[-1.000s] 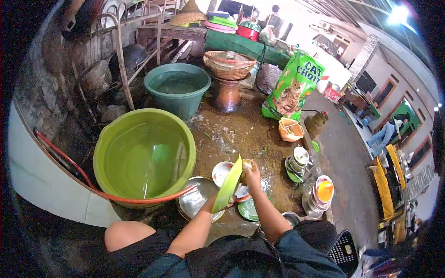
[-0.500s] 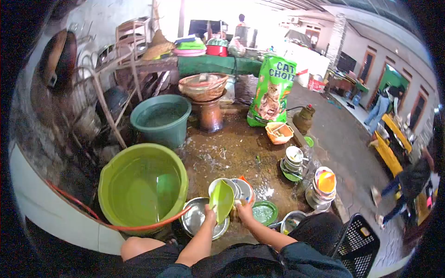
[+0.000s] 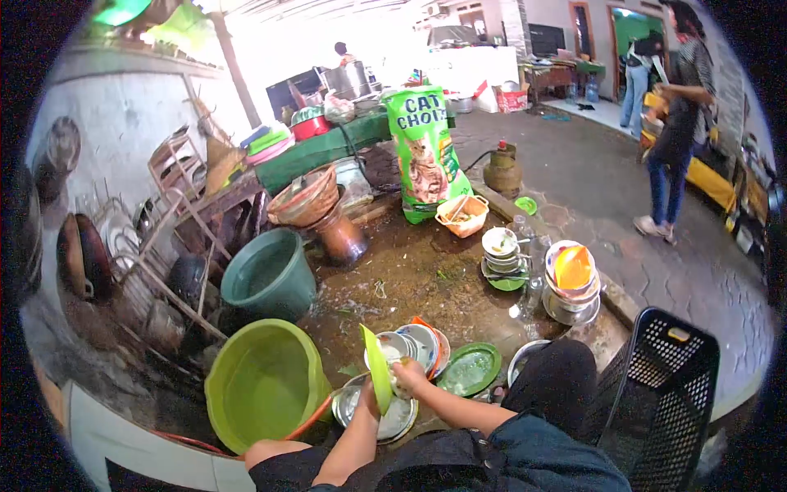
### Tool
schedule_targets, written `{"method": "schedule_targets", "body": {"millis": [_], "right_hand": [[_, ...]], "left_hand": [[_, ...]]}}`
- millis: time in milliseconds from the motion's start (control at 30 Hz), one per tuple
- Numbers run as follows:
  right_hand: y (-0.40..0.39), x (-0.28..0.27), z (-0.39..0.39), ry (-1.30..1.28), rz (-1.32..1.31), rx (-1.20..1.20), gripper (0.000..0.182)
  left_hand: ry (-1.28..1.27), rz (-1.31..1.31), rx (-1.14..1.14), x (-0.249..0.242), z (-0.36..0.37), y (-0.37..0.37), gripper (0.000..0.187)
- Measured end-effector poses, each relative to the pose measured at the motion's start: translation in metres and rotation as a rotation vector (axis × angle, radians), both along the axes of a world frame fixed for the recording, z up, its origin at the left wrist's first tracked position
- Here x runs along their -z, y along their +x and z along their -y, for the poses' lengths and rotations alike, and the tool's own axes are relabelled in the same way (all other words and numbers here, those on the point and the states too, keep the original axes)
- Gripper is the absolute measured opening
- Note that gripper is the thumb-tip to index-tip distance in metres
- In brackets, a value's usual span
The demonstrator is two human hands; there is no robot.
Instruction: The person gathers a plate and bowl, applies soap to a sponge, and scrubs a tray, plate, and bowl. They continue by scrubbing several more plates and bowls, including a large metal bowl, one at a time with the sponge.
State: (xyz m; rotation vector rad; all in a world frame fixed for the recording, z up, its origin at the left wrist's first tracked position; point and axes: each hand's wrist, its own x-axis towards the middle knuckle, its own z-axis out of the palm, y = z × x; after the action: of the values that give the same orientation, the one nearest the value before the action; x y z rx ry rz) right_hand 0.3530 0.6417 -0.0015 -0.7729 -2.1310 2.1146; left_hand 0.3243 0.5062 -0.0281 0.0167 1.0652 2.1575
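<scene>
My left hand point(image 3: 374, 400) grips a lime-green plate point(image 3: 375, 361), tilted up nearly edge-on to me. Close to the plate's right side, my right hand point(image 3: 408, 377) is closed, and whatever lies in its fingers is hidden. Beneath both hands sits a metal basin point(image 3: 397, 422) with water in it. Just beyond them are stacked white plates point(image 3: 420, 340), with an orange edge showing behind. A green oval tray point(image 3: 471, 369), wet and sudsy, lies to the right of my right hand.
At left stand a large green tub point(image 3: 266, 385) of water and a teal bucket point(image 3: 269, 275). Stacked dishes point(image 3: 571, 275), a black crate point(image 3: 668, 385) and a gas cylinder point(image 3: 502, 170) are on the right. A person point(image 3: 680, 123) stands on the paving.
The view has tilted and swung to the right. The lime-green plate has turned from face-on to almost edge-on. At right, a person now shows standing upright.
</scene>
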Motion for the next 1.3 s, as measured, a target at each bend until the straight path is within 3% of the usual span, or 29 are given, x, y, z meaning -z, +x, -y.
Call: {"method": "schedule_targets", "body": {"millis": [33,67,133,200,233,300,333,400,433,500,533,600,633,733,833,900,933,1000,1033,1067,1100,1133,1200,1267,1300], "right_hand": [[-0.002,-0.003,0.0,0.149,-0.085,0.063,0.034],[-0.009,-0.003,-0.004,0.128,-0.094,0.072,0.034],[-0.028,0.002,-0.018,0.13,-0.361,0.252,0.03],[-0.04,0.0,-0.03,-0.07,-0.5,0.288,0.04],[-0.042,-0.002,-0.038,-0.111,-0.525,0.262,0.046],[-0.048,-0.002,-0.041,-0.18,-0.389,0.244,0.041],[-0.052,0.005,-0.043,-0.237,-0.259,0.221,0.037],[-0.059,0.031,-0.037,-0.371,-0.236,0.128,0.041],[-0.058,0.039,-0.031,-0.254,-0.155,0.032,0.042],[-0.053,0.041,-0.017,0.006,-0.002,-0.081,0.045],[-0.047,0.031,-0.012,-0.003,0.008,-0.088,0.045],[-0.032,-0.006,-0.014,-0.11,-0.159,0.1,0.044],[-0.031,-0.026,-0.022,-0.085,-0.22,0.096,0.043],[-0.029,-0.049,-0.025,0.1,-0.429,0.136,0.041],[-0.027,-0.056,-0.037,0.275,-0.539,0.159,0.041],[-0.043,-0.037,-0.052,-0.114,-0.47,0.139,0.035],[-0.056,-0.011,-0.056,-0.356,-0.427,0.152,0.032],[-0.041,-0.003,-0.058,-0.461,-0.254,-0.13,0.033],[-0.081,0.091,-0.051,-0.154,-0.356,-0.221,0.036],[-0.033,0.044,-0.034,-0.593,-0.445,-0.022,0.036],[-0.036,0.058,-0.03,-0.801,-0.387,-0.054,0.035],[-0.033,0.062,-0.028,-0.779,-0.377,-0.07,0.035],[-0.029,0.068,-0.029,-0.584,-0.078,-0.139,0.036],[-0.017,0.073,-0.024,-0.582,-0.039,-0.179,0.036],[-0.011,0.075,-0.023,-0.604,-0.005,-0.21,0.035]], "left_hand": [[-0.023,-0.011,0.007,-0.023,-0.006,0.008,0.033],[-0.044,0.046,-0.052,-0.044,-0.017,0.018,0.033],[-0.08,0.094,-0.111,-0.076,-0.043,0.03,0.034],[0.11,-0.189,-0.165,-0.092,-0.062,0.041,0.035],[0.095,-0.188,-0.161,-0.09,-0.059,0.041,0.035],[0.438,0.025,0.24,-0.081,-0.048,0.03,0.036],[0.427,0.032,0.246,-0.069,-0.041,0.026,0.036],[0.056,-0.003,0.099,-0.039,-0.019,0.014,0.029],[0.043,-0.001,0.098,-0.031,-0.015,0.003,0.029],[-0.227,-0.029,-0.08,-0.013,-0.009,-0.012,0.023],[-0.362,-0.038,-0.17,-0.008,-0.002,-0.014,0.021],[-0.281,-0.037,-0.123,-0.014,0.009,-0.022,0.018],[-0.296,-0.092,-0.094,-0.026,0.015,-0.011,0.026],[-0.324,0.103,-0.099,-0.012,0.024,-0.009,0.026],[-0.145,0.164,0.037,-0.002,0.031,-0.005,0.024],[0.056,0.34,0.255,-0.019,0.026,0.004,0.028],[0.076,0.343,0.247,-0.023,0.02,0.007,0.028],[-0.335,-0.078,0.344,-0.029,-0.003,0.014,0.033],[-0.157,-0.007,0.089,-0.056,-0.025,0.032,0.035],[-0.208,-0.164,0.015,-0.056,-0.03,0.039,0.032],[-0.229,-0.188,-0.041,-0.044,-0.029,0.034,0.03],[-0.252,-0.214,-0.097,-0.025,-0.028,0.024,0.028],[-0.279,-0.271,-0.179,0.015,-0.023,0.005,0.028],[-0.311,-0.323,-0.253,0.012,-0.019,-0.001,0.029],[-0.199,-0.032,-0.309,0.01,-0.016,-0.006,0.034]]}}
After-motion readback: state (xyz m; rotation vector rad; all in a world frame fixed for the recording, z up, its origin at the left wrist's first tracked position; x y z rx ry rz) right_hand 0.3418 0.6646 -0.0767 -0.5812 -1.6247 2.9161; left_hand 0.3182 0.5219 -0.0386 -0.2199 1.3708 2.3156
